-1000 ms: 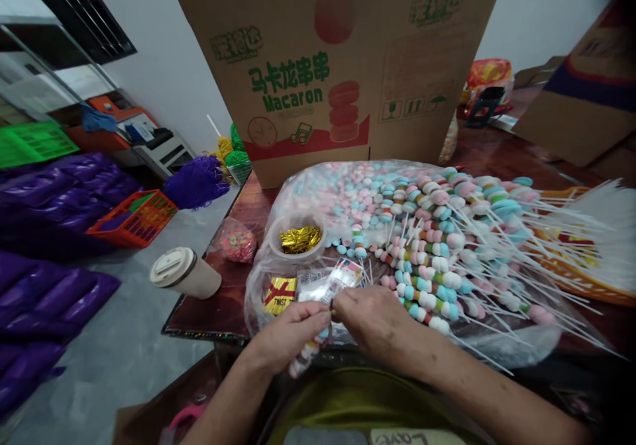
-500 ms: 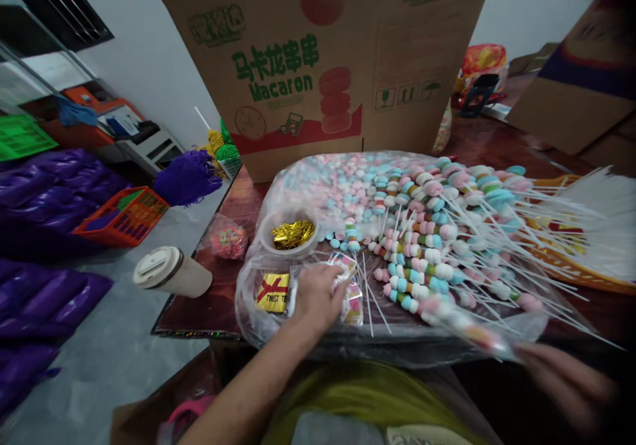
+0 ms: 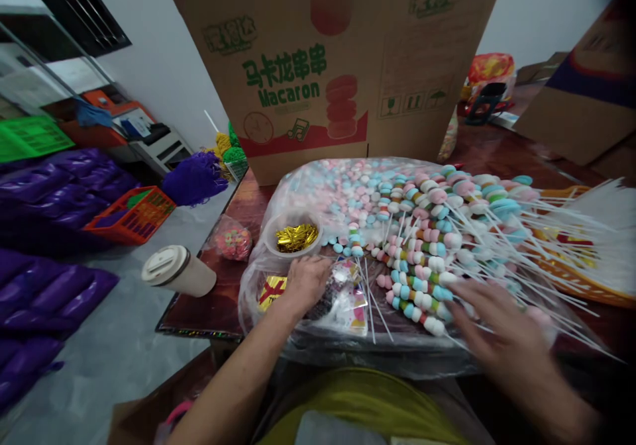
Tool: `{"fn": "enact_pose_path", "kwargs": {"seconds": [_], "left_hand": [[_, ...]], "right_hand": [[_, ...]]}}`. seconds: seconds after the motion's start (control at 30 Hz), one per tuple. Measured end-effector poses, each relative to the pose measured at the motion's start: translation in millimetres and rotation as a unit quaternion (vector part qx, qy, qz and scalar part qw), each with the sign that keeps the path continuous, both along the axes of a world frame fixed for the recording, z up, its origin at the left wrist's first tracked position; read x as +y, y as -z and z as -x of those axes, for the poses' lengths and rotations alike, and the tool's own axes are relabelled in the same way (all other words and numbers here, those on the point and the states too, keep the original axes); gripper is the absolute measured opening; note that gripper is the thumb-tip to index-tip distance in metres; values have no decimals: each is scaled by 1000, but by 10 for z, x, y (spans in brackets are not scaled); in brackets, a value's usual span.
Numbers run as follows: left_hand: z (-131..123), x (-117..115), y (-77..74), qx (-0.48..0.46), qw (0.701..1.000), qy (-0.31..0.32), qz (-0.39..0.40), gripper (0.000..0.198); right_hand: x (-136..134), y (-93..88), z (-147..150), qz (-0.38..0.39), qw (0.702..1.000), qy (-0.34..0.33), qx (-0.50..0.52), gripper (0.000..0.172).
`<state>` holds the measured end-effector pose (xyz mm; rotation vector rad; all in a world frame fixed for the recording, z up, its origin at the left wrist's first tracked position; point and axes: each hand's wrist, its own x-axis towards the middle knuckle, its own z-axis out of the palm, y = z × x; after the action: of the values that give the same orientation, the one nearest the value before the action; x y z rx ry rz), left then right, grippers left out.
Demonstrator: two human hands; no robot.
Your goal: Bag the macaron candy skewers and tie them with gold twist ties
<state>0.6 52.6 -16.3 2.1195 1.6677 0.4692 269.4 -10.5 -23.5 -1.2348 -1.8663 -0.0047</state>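
Note:
My left hand (image 3: 307,285) is closed, its fingertips pinching the edge of a clear printed plastic bag (image 3: 342,299) from a stack of them. Crinkled plastic lifts off the stack beside its fingers. My right hand (image 3: 501,322), slightly blurred, reaches over the marshmallow skewers (image 3: 422,293) with its fingers stretched out and apart. It holds nothing that I can see, and I cannot tell if it touches a skewer. The skewers are pink, white and blue candies on white sticks. A bowl (image 3: 278,249) of gold twist ties (image 3: 297,238) stands just beyond my left hand.
A large cardboard box (image 3: 358,127) stands behind loose candies on plastic sheeting. At left are a lidded cup (image 3: 196,274) and a small bag of colourful candy (image 3: 232,242). On the right lies an orange basket (image 3: 596,289) with white sticks. Two loose sticks lie near the bags.
My right hand has let go of a wrapped skewer at the lower right and moved in over the unwrapped ones. The left hand has shifted slightly, and plastic has risen at the bag stack.

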Motion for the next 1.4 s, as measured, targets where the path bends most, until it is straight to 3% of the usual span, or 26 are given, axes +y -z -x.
{"fn": "enact_pose_path", "kwargs": {"seconds": [0.07,0.13,0.17,0.23,0.33,0.4,0.5,0.6,0.67,0.77,0.93,1.03,1.13,1.23,1.33,1.4], "left_hand": [[33,-113,-160,-3,998,58,-24,19],[69,-249,-246,-19,992,123,-33,20],[84,-316,-250,-36,990,135,-30,22],[101,-432,-179,-87,991,97,-21,21],[86,-529,46,-171,985,-25,7,17],[66,-550,193,-212,973,-67,63,17],[55,-559,322,-274,947,-86,144,32],[87,-574,334,-314,929,-73,183,22],[138,-582,312,-300,940,-46,154,18],[240,-575,293,-238,969,-38,48,27],[355,-547,307,-235,970,-20,-63,30],[396,-552,300,-258,960,-10,-112,26],[463,-558,267,-254,953,2,-166,24],[536,-540,205,-238,949,26,-207,23],[570,-505,120,-215,948,53,-228,23],[561,-485,55,-202,948,74,-236,23]], "right_hand": [[225,-76,362,-2,996,-86,-36,28],[382,-103,753,32,979,-194,-57,18],[421,-84,918,60,969,-236,-50,17],[424,11,1137,141,959,-247,9,22],[325,201,1186,253,945,-190,86,25],[248,286,1127,284,939,-169,93,31],[154,327,1068,299,937,-160,81,37],[120,307,1072,310,941,-128,40,43],[178,275,1057,325,941,-94,8,50],[451,223,983,350,936,-27,-17,52],[1061,261,970,387,917,69,-75,17],[1195,299,1034,409,903,89,-93,12],[1104,206,975,397,907,106,-86,18],[871,-9,760,353,929,92,-64,25],[601,-240,500,200,978,-38,-52,20],[459,-376,364,73,987,-112,-90,14]]}}
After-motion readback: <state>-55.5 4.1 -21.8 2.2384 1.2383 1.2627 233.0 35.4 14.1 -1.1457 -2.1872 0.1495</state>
